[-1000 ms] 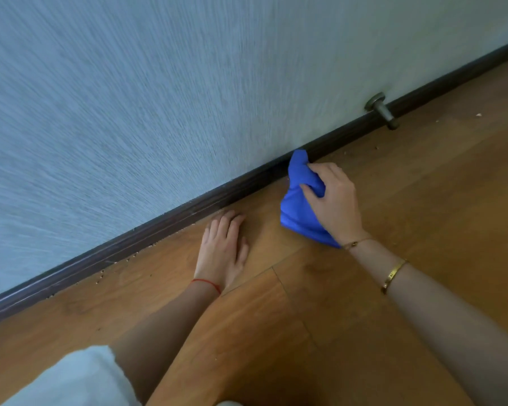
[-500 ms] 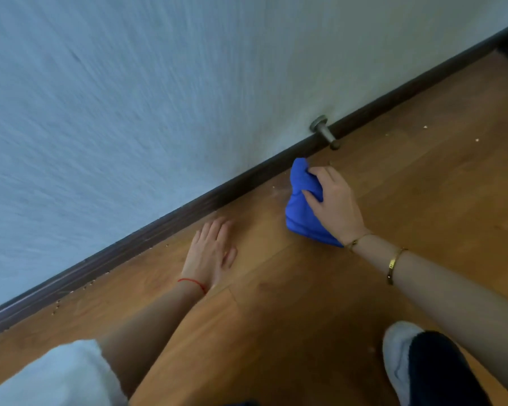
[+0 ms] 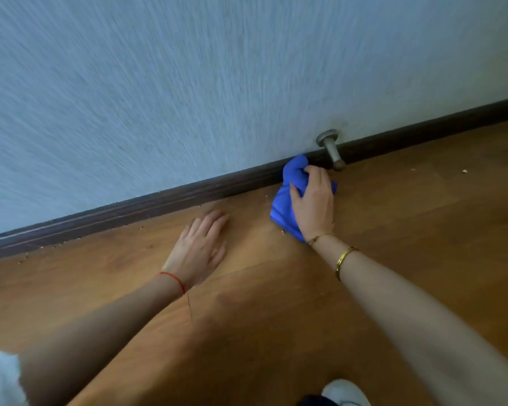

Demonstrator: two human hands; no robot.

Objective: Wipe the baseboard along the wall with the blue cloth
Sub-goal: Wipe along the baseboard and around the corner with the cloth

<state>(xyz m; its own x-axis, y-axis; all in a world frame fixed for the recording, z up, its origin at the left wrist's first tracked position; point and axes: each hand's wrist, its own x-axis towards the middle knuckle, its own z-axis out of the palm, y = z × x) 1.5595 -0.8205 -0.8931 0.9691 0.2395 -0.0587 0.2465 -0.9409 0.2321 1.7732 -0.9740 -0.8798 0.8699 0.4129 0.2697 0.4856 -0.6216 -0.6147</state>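
Head view, looking down at the junction of floor and wall. The dark baseboard runs as a long strip from lower left to upper right, its long axis following the foot of the pale textured wall. The blue cloth, bunched, lies with its long axis roughly crosswise to the baseboard: its upper tip presses against the strip, its lower end trails back over the wooden floor. The right hand grips the cloth, fingers curled over the bunched fabric. A thin chain and a gold bangle sit on that wrist. The left hand rests flat on the floor, fingers straight and close together, pointing toward the baseboard but apart from it; a red string circles its wrist. Just to the right of the cloth, a metal doorstop projects from the wall over the baseboard, crossing the strip there. Small pale crumbs lie scattered along the foot of the baseboard. A light shoe shows at the bottom edge.
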